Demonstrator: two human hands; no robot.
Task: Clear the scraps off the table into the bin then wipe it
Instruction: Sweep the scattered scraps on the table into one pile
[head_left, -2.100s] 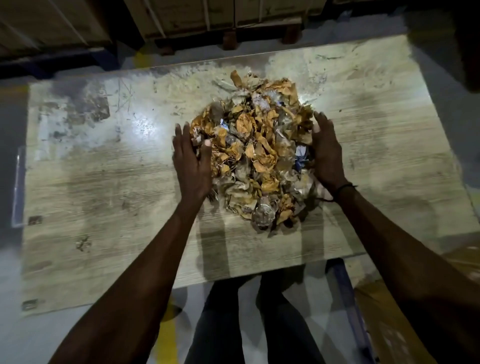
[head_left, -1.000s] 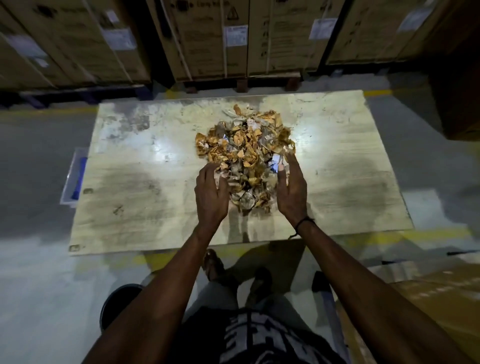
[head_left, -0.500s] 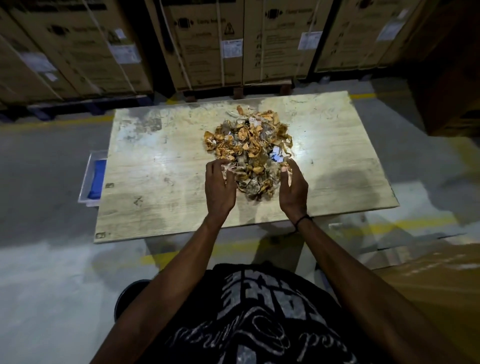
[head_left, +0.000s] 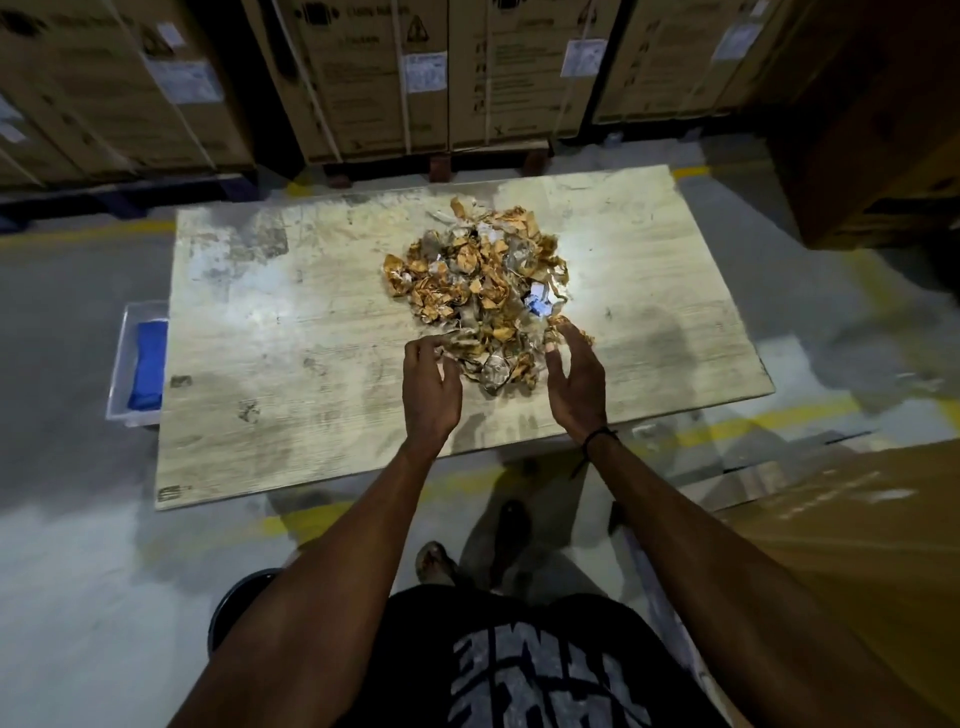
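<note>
Two hands, left (head_left: 431, 387) and right (head_left: 574, 382), both with fingers loosely spread, are flanking one heap of crumpled orange-and-grey paper scraps (head_left: 480, 280) lying on one pale worn wooden surface (head_left: 291, 332).

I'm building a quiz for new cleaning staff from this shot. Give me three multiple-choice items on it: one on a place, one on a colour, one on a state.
1. Where does the scrap pile lie?
A. On the table
B. On the floor
C. In the dark bin

2. What colour is the cloth in the tray at the table's left end?
A. Red
B. Blue
C. Green

3. How are the left hand and right hand?
A. Both lifting the pile clear
B. Both fists closed, away from the pile
C. Open at the pile's near edge

Answers: 1 A, the scraps sit on the tabletop. 2 B, the cloth shows blue. 3 C, the fingers are spread beside the scraps.
</note>
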